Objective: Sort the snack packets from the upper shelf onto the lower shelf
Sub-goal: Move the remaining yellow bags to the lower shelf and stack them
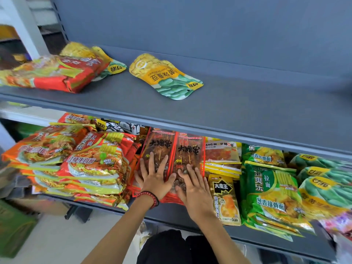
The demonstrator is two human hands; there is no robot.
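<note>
My left hand (154,177) and right hand (194,189) press flat, fingers spread, on two red skewer packets (162,147) on the lower shelf (169,213); a yellow bean packet (165,75) lies far on the upper shelf (247,103).

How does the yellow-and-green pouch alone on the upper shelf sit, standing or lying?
Lying flat: the pouch rests face up on the upper shelf, printed front showing.

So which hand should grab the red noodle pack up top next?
Probably the left hand: the red noodle pack lies at the left end of the upper shelf, and the right hand would have to cross over.
</note>
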